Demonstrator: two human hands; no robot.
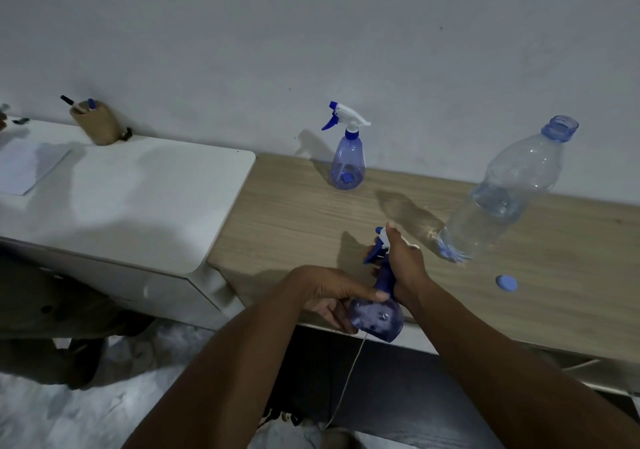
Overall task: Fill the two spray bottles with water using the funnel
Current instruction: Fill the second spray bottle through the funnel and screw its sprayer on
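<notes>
Wood-grain table carries the large uncapped water bottle, part full, just beyond the right hand. The far spray bottle stands closed well beyond both hands. No funnel shows, so filling seems ahead. The left hand cups the held spray bottle; the right clamps its sprayer head.

Office-like room: far left of the left hand, a white desk holds a pen holder and paper; beyond the hand, a wooden counter meets a wall.
</notes>
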